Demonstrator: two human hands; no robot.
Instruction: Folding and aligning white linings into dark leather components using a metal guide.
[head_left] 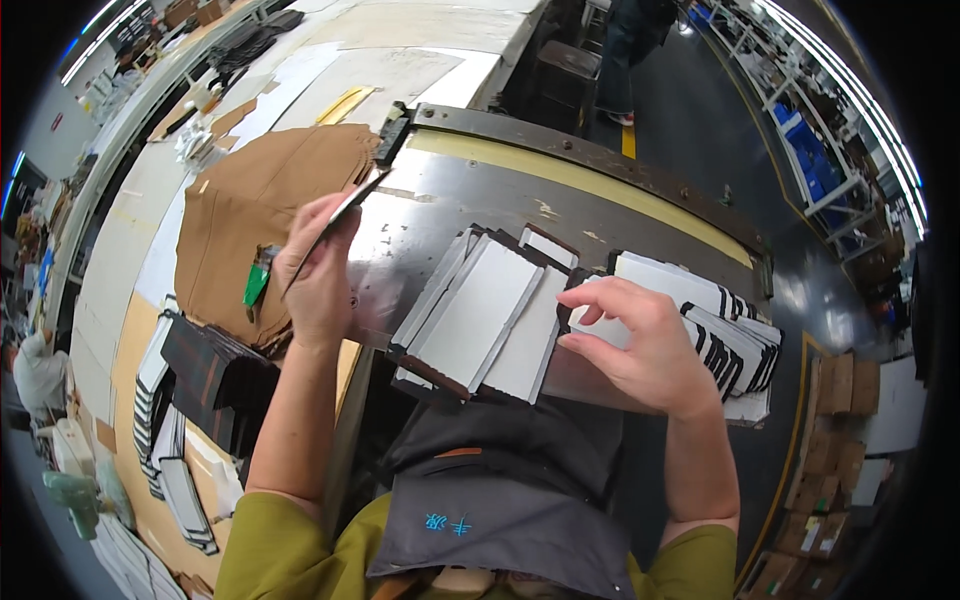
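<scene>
Overhead, head view. On a grey metal plate (420, 215) that forms the work surface, a person handles flat white cards with dark edges. The left hand (318, 268) is clenched around one thin card (345, 212), pinching it at its lower end so that it stands edge-on and tilts toward the plate's far-left corner. The right hand (640, 345) lies on the overlapped row of white cards (700, 300) along the plate's right edge, fingertips (585, 318) curled onto the nearest card; whether it pinches that card or only presses on it cannot be told. Between the hands, near the plate's front edge, lies a fanned stack of white cards (485, 310), touching the row's left end.

By appearance, the cards are light, thin and stiff enough to hold their shape when gripped at one end; the smooth faces probably slide readily over one another. A pinch across the edge, or a fingertip drawing the top card off the fan, seems the sound hold.

No container proper stands on the plate. Left of it, brown cardboard sheets (260, 215) lie stacked, and below them a dark stack of cards (205, 375) leans on edge. Cardboard boxes (835, 440) stand on the floor at the right; their contents are hidden.
</scene>
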